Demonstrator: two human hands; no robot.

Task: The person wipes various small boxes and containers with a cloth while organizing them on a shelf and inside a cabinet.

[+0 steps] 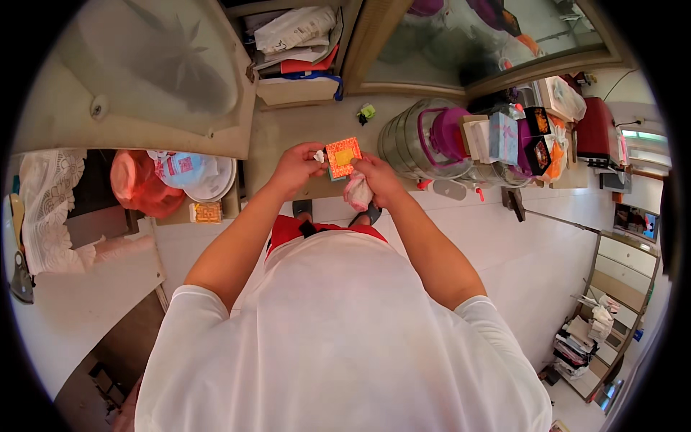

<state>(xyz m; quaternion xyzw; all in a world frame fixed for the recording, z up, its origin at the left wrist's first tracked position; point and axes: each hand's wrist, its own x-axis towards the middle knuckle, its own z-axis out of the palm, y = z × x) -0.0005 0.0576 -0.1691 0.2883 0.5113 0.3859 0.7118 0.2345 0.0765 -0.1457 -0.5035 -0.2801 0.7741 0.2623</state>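
In front of my body I hold a small orange-and-red patterned square box or packet (343,153) with a yellow centre; a bit of green shows under its lower edge. My right hand (379,178) grips its right side, and a crumpled pink-and-white cloth (358,191) hangs below the same fingers. My left hand (295,171) is closed at the box's left side, with a small white crumpled piece (319,155) at its fingertips. Whether the left fingers also touch the box I cannot tell.
Beyond my hands, a cabinet top (288,122) bears a small yellow-green crumpled item (366,113). On the right lies a large clear jar (414,140) with a purple lid, beside stacked boxes (502,138). An open cabinet door (165,72), red plastic bag (140,183) and white plates (216,180) are left.
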